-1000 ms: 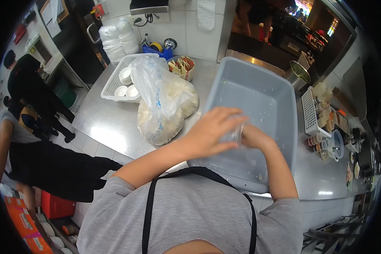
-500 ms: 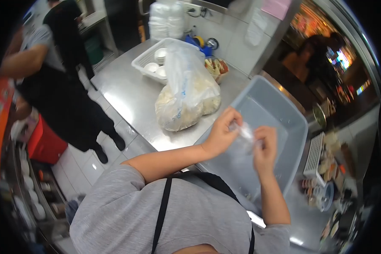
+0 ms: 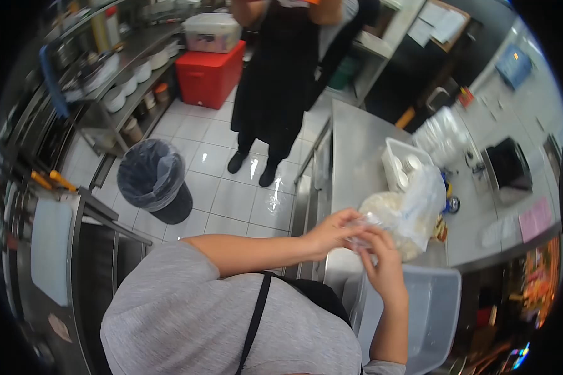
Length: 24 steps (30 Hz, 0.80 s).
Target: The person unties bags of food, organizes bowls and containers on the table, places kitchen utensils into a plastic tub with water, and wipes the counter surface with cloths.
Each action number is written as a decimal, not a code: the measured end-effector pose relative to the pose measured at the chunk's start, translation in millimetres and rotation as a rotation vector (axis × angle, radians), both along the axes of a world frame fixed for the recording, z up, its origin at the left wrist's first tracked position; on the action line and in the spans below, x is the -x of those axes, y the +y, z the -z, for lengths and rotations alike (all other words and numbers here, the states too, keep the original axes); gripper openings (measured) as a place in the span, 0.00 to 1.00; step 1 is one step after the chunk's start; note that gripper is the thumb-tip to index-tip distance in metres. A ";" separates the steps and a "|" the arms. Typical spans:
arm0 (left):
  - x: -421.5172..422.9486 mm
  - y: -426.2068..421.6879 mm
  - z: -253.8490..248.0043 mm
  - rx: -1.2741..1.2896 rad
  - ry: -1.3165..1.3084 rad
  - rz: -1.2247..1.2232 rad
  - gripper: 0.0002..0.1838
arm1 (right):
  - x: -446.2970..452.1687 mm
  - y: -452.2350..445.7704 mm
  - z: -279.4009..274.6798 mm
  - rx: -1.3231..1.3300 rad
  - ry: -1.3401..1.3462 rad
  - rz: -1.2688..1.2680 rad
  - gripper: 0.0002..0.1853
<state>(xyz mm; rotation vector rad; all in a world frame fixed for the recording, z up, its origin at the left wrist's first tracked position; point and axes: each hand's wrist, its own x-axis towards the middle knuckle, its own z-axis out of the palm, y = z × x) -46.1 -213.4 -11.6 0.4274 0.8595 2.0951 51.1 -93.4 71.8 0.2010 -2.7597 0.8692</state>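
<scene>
My left hand pinches a crumpled piece of clear plastic. Across from it, my right hand has its fingers on the same plastic, and the two hands nearly touch. Just beyond them a knotted plastic bag with pale contents lies on the steel table. Below my right hand is the grey tub, partly hidden by my forearm. A white basket with small white cups stands behind the bag.
A lined trash bin stands on the tiled floor at the left. A person in a black apron stands ahead, near a red cooler box. Steel shelves hold containers. A white board is at the far left.
The view has swung left, bringing the trash bin in and shifting the table and tub rightward. My hands, apart half a second ago, have come together on the plastic.
</scene>
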 end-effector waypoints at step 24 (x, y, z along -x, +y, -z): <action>174.9 -602.5 393.4 0.884 -0.349 -1.533 0.07 | 4.9 -121.7 356.8 0.045 -0.803 -0.234 0.18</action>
